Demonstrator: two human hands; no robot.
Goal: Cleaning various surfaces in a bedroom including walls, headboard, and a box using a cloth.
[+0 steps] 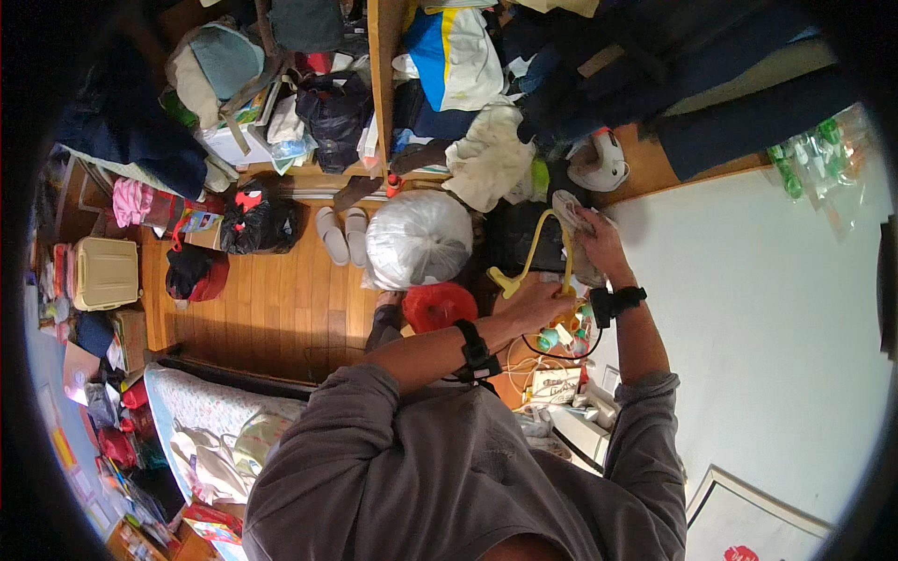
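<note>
My left hand (546,306) is closed on the lower part of a yellow flexible-neck clip holder (531,254), whose bent neck arches up towards the shelf. Against the white wall, my right hand (602,242) grips a crumpled light-coloured cloth (570,210), just right of the yellow neck. Both wrists wear black straps with small devices and a cable. Left of the hands, a tied silvery-white plastic bag (419,240) stands beside a red bag-lined bin (440,307). Cables and small items lie below my hands.
Grey slippers (342,235) and a black plastic bag (258,219) are on the wooden floor. Shelves divided by a wooden panel (379,84) hold clothes and bags. A white cap (598,161) lies at the shelf's right. A bed (217,400) is at lower left, a beige storage box (106,273) beyond.
</note>
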